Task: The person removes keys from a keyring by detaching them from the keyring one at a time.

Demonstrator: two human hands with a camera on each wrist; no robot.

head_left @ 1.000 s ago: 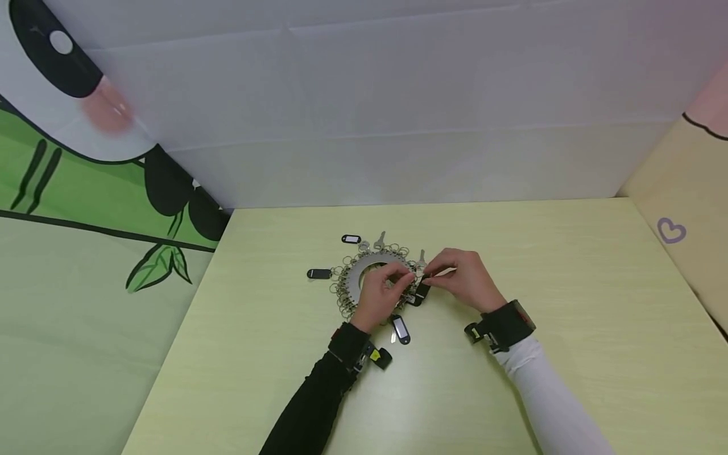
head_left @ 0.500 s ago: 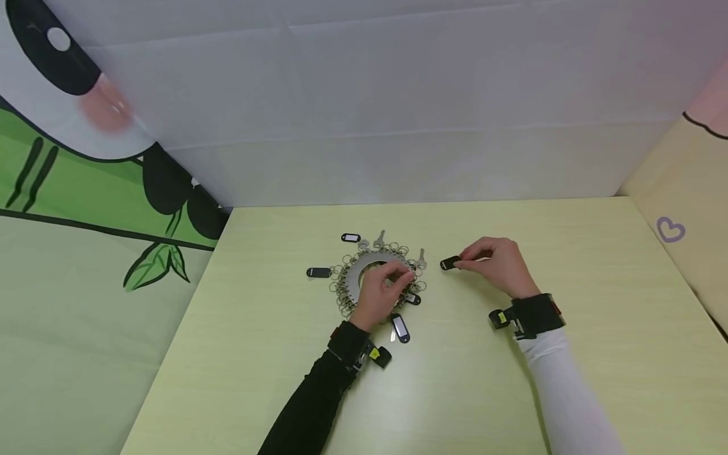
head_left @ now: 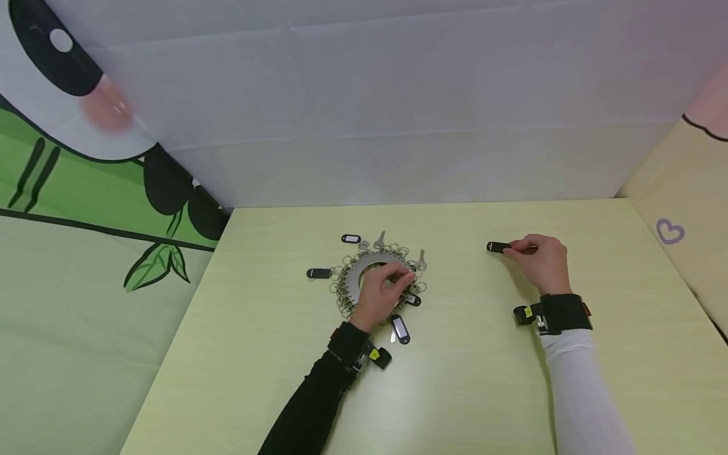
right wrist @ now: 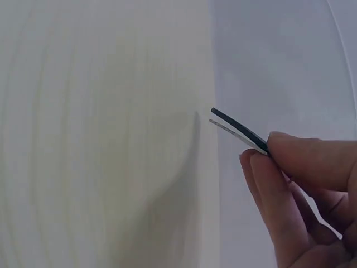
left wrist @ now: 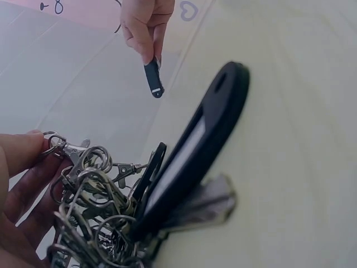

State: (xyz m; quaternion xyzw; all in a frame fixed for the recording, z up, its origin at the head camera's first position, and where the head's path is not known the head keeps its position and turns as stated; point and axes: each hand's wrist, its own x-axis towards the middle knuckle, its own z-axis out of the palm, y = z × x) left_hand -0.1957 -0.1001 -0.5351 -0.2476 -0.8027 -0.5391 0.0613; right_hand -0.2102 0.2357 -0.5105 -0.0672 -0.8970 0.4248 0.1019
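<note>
Well, the right hand [head_left: 538,259] pinches a long black plastic tag [head_left: 498,247] sideways, pointing left; the left hand [head_left: 382,292] pinches a small silver metal ring [left wrist: 55,139].

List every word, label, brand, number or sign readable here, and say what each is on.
No words, brands or sure numbers.
Sign: purple heart outline, right wall.
"8"-like mark, on the pink backdrop in the left wrist view: number or drawing, I cannot tell.
White inserts, key tags: too small or blurred to read.
Tag in the right hand: no legible writing.
</note>
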